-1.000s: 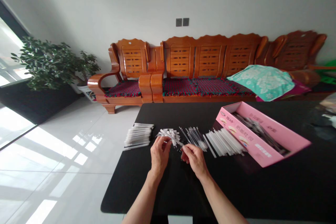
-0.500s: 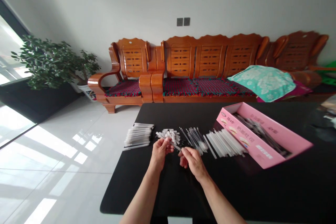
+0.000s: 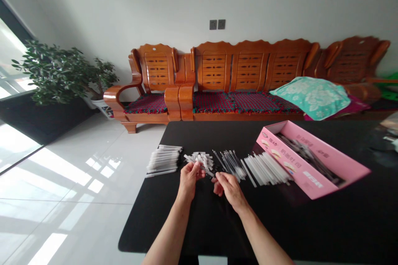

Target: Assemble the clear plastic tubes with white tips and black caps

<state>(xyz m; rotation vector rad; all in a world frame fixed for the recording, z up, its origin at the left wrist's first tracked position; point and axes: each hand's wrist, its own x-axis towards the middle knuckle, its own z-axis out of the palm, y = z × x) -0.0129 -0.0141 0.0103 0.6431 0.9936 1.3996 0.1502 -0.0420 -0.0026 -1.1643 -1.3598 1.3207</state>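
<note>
Above the black table, my left hand (image 3: 190,176) is closed in a pinch on a slim pale pen (image 3: 208,172) that points right. My right hand (image 3: 228,186) pinches close to the pen's dark end; whether its fingertips hold a small part there is hidden. Just beyond my left hand lies a heap of short white pen caps (image 3: 199,157). Beyond my right hand are thin dark pen refills (image 3: 231,161), partly fanned out. Translucent white pen barrels (image 3: 265,169) lie in a row farther right.
A stack of whitish pens with dark ends (image 3: 163,160) lies near the left edge of the black table (image 3: 155,219). At right stands an open pink box (image 3: 295,161) holding dark slender pieces. A wooden sofa (image 3: 248,66) is behind the table, and a potted plant (image 3: 59,74) at left.
The pen between my hands has shifted slightly and its dark end now shows near my right fingertips. My right hand has moved up a little. The piles are unchanged.
</note>
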